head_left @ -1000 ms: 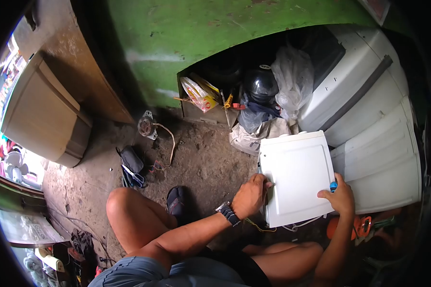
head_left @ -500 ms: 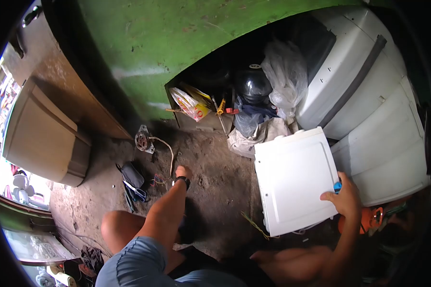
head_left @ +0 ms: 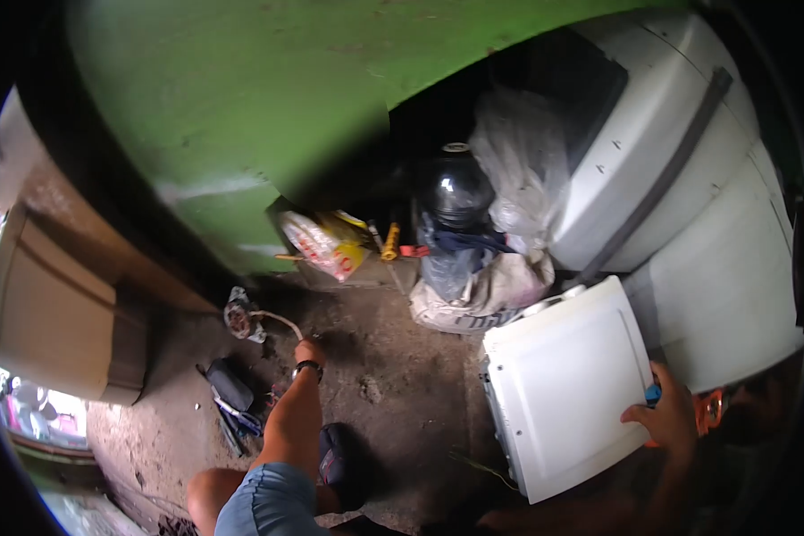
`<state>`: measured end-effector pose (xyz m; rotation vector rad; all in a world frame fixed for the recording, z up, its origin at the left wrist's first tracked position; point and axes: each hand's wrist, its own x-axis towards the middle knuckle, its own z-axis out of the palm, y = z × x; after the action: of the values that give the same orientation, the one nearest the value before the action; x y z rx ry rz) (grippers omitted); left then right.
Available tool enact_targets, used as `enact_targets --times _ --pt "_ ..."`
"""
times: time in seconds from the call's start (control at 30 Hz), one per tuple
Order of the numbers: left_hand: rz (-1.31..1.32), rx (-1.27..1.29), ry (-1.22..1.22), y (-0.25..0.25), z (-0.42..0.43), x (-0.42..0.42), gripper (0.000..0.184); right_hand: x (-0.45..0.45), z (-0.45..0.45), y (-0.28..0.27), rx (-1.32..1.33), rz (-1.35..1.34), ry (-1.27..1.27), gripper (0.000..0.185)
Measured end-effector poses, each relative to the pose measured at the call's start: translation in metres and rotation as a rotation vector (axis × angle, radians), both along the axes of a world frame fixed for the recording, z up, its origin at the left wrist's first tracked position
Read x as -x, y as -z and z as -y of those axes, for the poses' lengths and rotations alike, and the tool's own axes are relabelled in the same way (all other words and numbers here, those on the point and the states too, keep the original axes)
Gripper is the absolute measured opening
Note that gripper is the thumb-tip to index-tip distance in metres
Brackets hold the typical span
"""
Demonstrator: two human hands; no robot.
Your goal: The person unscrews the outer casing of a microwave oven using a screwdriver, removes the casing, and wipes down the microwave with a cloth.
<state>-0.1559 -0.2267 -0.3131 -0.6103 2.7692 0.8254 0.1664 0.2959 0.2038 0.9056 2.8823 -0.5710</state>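
My left hand (head_left: 309, 351), with a black watch at the wrist, is closed on the pale cable (head_left: 281, 319) of a small electric motor (head_left: 242, 316) on the dirt-stained floor. At the right, my right hand (head_left: 670, 414) grips the edge of a white appliance panel (head_left: 572, 389), thumb on its face and the other fingers mostly hidden. A small blue object (head_left: 653, 394) shows between thumb and fingers; its kind is unclear. The panel stands tilted, with darker parts along its left side.
Left of my arm lie a dark pouch (head_left: 230, 385) and tools (head_left: 244, 416). Ahead are plastic bags (head_left: 323, 243), a yellow-handled tool (head_left: 390, 242), a black helmet (head_left: 456, 188) and a pale sack (head_left: 482, 290). Large white casings (head_left: 715, 295) crowd the right; a green wall (head_left: 241, 98) stands in front.
My left hand has moved forward and left along the cable, closer to the motor. The view has shifted, and the white panel with my right hand appears lower in it.
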Motion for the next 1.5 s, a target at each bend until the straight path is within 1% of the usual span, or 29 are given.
enact_targets --times 0.07,0.13,0.2,0.27,0.3,0.33,0.37,0.4,0.43,0.47,0.5,0.53,0.57,0.6,0.63,0.67,0.77,0.87,0.93,1.0,1.03,1.07,1.17,1.2,1.27,1.37,1.43,1.47,1.5 --pt "-0.017 0.037 0.016 0.005 -0.001 0.003 0.026 -0.003 -0.006 0.001 0.023 -0.02 0.0 0.088" --pt "-0.031 0.124 0.044 -0.017 -0.011 -0.003 0.032 -0.002 -0.003 0.0 -0.032 -0.039 -0.071 0.086" --pt "-0.103 0.12 -0.058 -0.032 -0.018 -0.01 0.037 -0.002 -0.002 -0.002 -0.041 -0.005 -0.046 0.086" --pt "-0.216 0.117 -0.073 -0.031 -0.028 -0.015 0.033 -0.002 -0.002 -0.004 -0.047 0.032 -0.034 0.086" --pt "-0.292 0.048 -0.048 -0.011 -0.026 -0.012 0.031 -0.004 -0.001 -0.003 -0.064 0.038 -0.036 0.086" --pt "-0.365 -0.017 -0.025 -0.028 -0.029 -0.02 0.029 -0.005 0.002 -0.005 -0.076 0.044 -0.043 0.087" --pt "-0.315 -0.094 -0.065 -0.042 -0.049 -0.031 0.028 -0.003 0.008 -0.011 -0.068 0.073 -0.04 0.087" --pt "-0.415 -0.245 -0.079 -0.037 -0.069 -0.04 0.032 -0.004 0.01 -0.012 -0.057 0.07 -0.036 0.087" --pt "-0.444 -0.344 -0.038 -0.065 -0.1 -0.059 0.033 -0.005 0.011 -0.01 -0.079 0.063 -0.066 0.084" --pt "-0.344 -0.925 -0.142 -0.085 -0.132 -0.079 0.03 -0.007 0.013 -0.01 -0.103 0.057 -0.093 0.082" --pt "-0.277 -1.173 -0.128 -0.156 -0.169 -0.115 0.026 -0.008 0.019 -0.015 -0.116 0.086 -0.104 0.076" --pt "-0.232 -1.294 -0.131 -0.218 -0.2 -0.152 0.031 -0.007 0.023 -0.017 -0.106 0.092 -0.116 0.074" --pt "-0.253 -1.32 -0.042 -0.271 -0.222 -0.19 0.041 -0.009 0.027 -0.016 -0.09 0.108 -0.123 0.072" --pt "-0.178 -1.329 0.045 -0.306 -0.234 -0.221 0.06 -0.009 0.03 -0.017 -0.1 0.131 -0.144 0.072" --pt "-0.255 -1.251 0.167 -0.325 -0.244 -0.247 0.07 -0.01 0.034 -0.018 -0.107 0.154 -0.165 0.072" --pt "-0.344 -1.172 0.293 -0.335 -0.251 -0.265 0.082 -0.013 0.039 -0.019 -0.116 0.152 -0.179 0.07" --pt "-0.292 -1.022 0.345 -0.343 -0.242 -0.285 0.095 -0.019 0.06 -0.013 -0.125 0.125 -0.198 0.067" --pt "-0.3 -0.838 0.249 -0.327 -0.229 -0.281 0.099 -0.022 0.081 -0.01 -0.096 0.109 -0.242 0.066" --pt "-0.309 -0.839 0.223 -0.321 -0.214 -0.279 0.101 -0.028 0.079 -0.005 -0.065 0.109 -0.271 0.065" --pt "-0.294 -0.895 0.207 -0.301 -0.193 -0.268 0.099 -0.035 0.064 0.017 0.095 -0.156 -0.464 0.068" --pt "-0.239 -0.931 0.154 -0.302 -0.184 -0.265 0.098 -0.035 0.058 0.019 0.1 -0.24 -0.544 0.058" --pt "-0.198 -0.877 0.059 -0.287 -0.173 -0.255 0.087 -0.042 0.045 0.016 0.407 0.02 -0.39 0.062" --pt "-0.15 -0.974 -0.019 -0.252 -0.137 -0.242 0.067 -0.049 0.0 0.08 0.441 0.009 -0.318 0.064" --pt "-0.135 -1.045 -0.046 -0.239 -0.124 -0.237 0.064 -0.051 -0.014 0.102 0.442 0.134 -0.251 0.066" --pt "-0.116 -1.147 -0.074 -0.224 -0.106 -0.234 0.062 -0.054 -0.036 0.14 0.456 0.331 -0.148 0.075" --pt "-0.033 -1.152 -0.158 -0.191 -0.075 -0.225 0.066 -0.061 -0.056 0.202 0.371 0.333 -0.015 0.082" --pt "0.027 -1.157 -0.221 -0.133 -0.042 -0.206 0.069 -0.061 -0.06 0.224 0.579 0.356 0.105 0.084" --pt "-0.007 -1.236 -0.208 -0.134 -0.044 -0.21 0.069 -0.061 -0.059 0.241 0.583 0.34 0.159 0.083" --pt "0.019 -1.338 -0.171 -0.091 -0.023 -0.196 0.071 -0.062 -0.058 0.26 0.698 0.318 0.15 0.079"
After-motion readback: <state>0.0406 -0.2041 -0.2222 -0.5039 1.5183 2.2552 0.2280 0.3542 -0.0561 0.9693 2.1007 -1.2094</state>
